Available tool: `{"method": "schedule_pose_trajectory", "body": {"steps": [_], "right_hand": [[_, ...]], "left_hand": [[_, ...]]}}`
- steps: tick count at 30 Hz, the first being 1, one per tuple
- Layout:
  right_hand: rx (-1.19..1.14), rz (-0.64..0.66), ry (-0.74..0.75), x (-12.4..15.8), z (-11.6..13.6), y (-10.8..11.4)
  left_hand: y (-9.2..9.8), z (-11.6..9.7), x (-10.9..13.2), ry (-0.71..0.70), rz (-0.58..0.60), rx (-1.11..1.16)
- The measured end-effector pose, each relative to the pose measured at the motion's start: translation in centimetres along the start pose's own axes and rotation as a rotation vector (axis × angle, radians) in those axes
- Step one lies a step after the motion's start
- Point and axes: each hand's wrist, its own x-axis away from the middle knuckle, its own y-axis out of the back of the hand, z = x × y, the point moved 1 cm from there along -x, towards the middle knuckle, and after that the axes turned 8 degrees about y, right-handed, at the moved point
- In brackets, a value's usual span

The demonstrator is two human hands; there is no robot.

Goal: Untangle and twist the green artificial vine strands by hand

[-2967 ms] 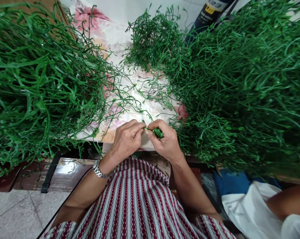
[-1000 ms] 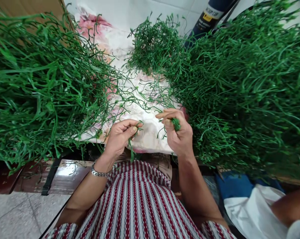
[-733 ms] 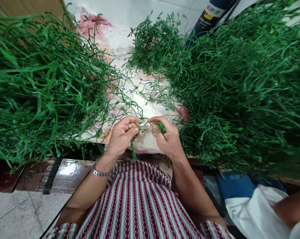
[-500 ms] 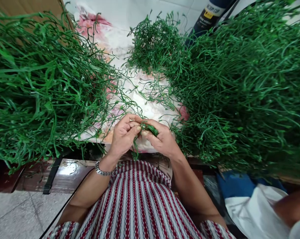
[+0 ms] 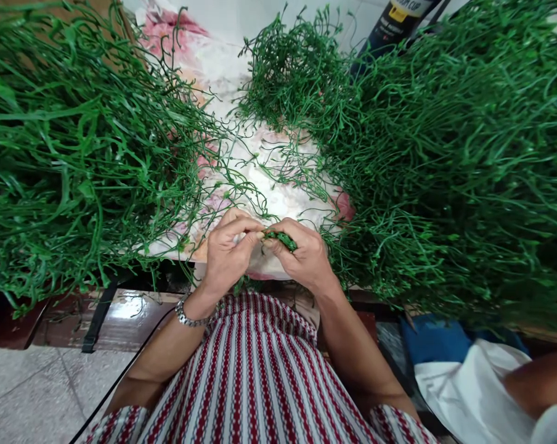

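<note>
Both hands meet over the near edge of the floral cloth, fingertips close together. My right hand is closed around a small bundle of green plastic stems, whose tips poke out between thumb and forefinger. My left hand, with a metal watch on its wrist, pinches at the left end of that bundle; what lies between its fingertips is too small to make out. Loose green stems are scattered on the cloth just beyond the hands.
Large heaps of green stems stand at the left and right, with a smaller pile at the back. A dark bottle leans behind them. A person's arm and white cloth are at the lower right.
The green strands that hung below my left fingers no longer show there. Both hands stay close together in nearly the same place. The view has shifted slightly.
</note>
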Motion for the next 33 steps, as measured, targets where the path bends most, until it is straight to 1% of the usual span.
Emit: {"method": "schedule_pose_trajectory", "body": {"steps": [3,6,9,12,16,19,21,23,25,27,30,33], "right_hand": [[-0.069,-0.011,-0.019,0.0,0.0,0.0],[-0.074,-0.027,-0.006,0.1,0.0,-0.1],[-0.080,-0.019,0.026,0.1,0.1,-0.1],[-0.111,0.005,0.033,0.0,0.1,0.0],[-0.239,0.041,0.033,-0.1,0.0,0.3],[-0.346,0.096,0.046,-0.2,-0.3,0.6],[-0.375,0.147,0.052,-0.3,-0.4,0.8],[-0.369,0.198,0.054,-0.4,-0.5,0.9],[-0.325,0.228,0.058,-0.4,-0.6,1.0],[-0.227,0.237,0.070,-0.5,-0.5,1.1],[0.006,0.258,0.115,-0.5,-0.4,1.2],[0.162,0.327,0.183,-0.6,-0.4,1.2]], "left_hand": [[-0.2,0.5,-0.2,0.117,0.020,0.220],[-0.5,0.7,0.0,0.224,0.023,0.363],[-0.6,0.5,0.2,0.278,0.022,0.417],[-0.6,0.1,0.3,0.356,0.054,0.485],[-0.6,-0.4,0.3,0.472,0.107,0.589],[-0.6,-0.8,0.4,0.531,0.163,0.610],[-0.6,-0.8,0.5,0.567,0.204,0.611],[-0.5,-0.8,0.5,0.583,0.231,0.589],[-0.3,-0.8,0.5,0.551,0.264,0.512],[0.0,-0.8,0.3,0.465,0.296,0.341],[0.5,-1.2,-0.1,0.319,0.360,0.018],[0.7,-1.4,-0.2,0.255,0.430,-0.190]]}}
